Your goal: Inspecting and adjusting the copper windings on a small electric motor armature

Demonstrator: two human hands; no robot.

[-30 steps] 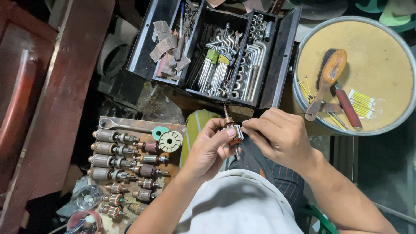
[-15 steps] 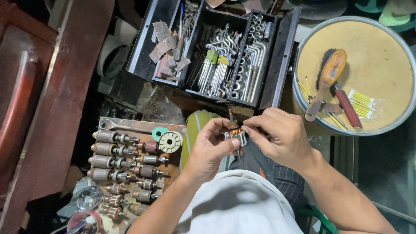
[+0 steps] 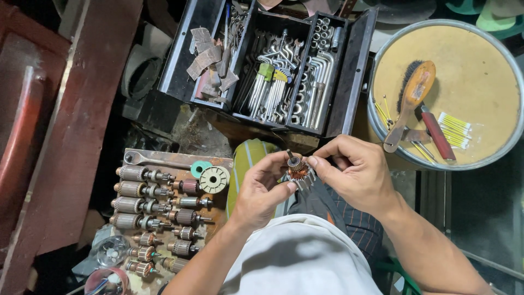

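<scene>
Carefully now — your left hand (image 3: 261, 191) pinches the small motor armature (image 3: 298, 172) between thumb and fingertips, and your right hand (image 3: 357, 173) closes on its top end just above your lap. Keep the left grip firm and turn only with the right fingers — the other armatures (image 3: 147, 210) lie on the board (image 3: 164, 158) to your left, the open toolbox (image 3: 273, 65) ahead.

At the centre of the frame, the small armature (image 3: 299, 170) shows copper-orange windings and a grey metal core. At upper middle, the tool case (image 3: 349, 82) is black, holding silver keys. At upper right, the round tray (image 3: 480, 82) is tan with a grey rim, bearing an orange-handled brush (image 3: 412, 98) and a red-handled tool (image 3: 436, 134). At lower left, the spool (image 3: 214, 179) is cream.
</scene>
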